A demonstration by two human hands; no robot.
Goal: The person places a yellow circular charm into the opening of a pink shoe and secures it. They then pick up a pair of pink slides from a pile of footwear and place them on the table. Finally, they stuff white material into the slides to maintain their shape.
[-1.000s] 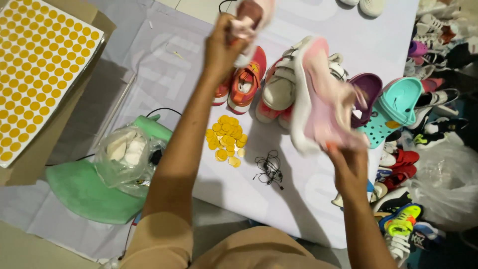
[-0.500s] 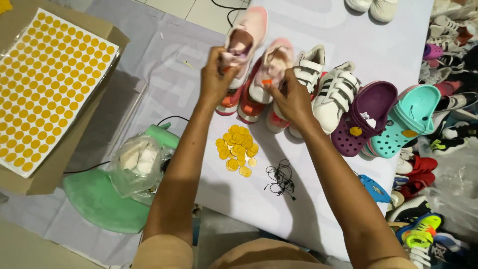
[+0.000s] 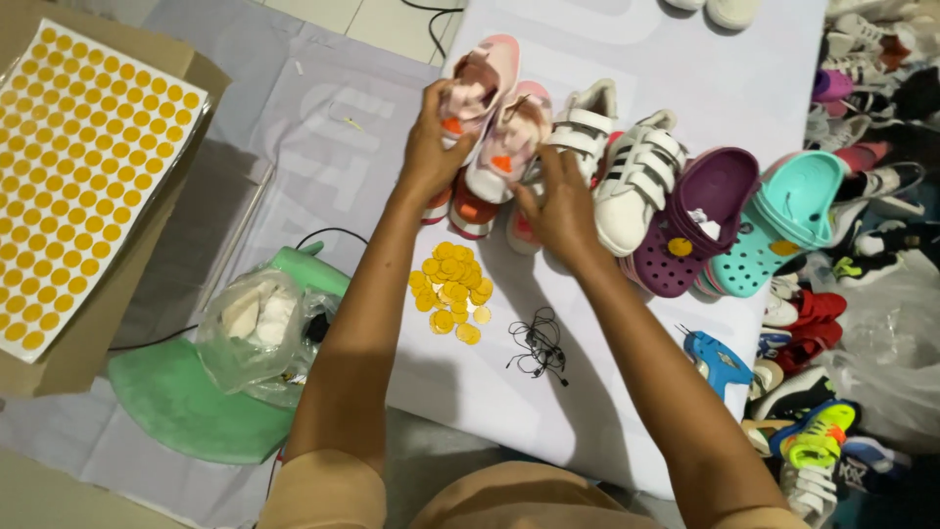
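Bare sheet beyond; white sneakers crowd the right.
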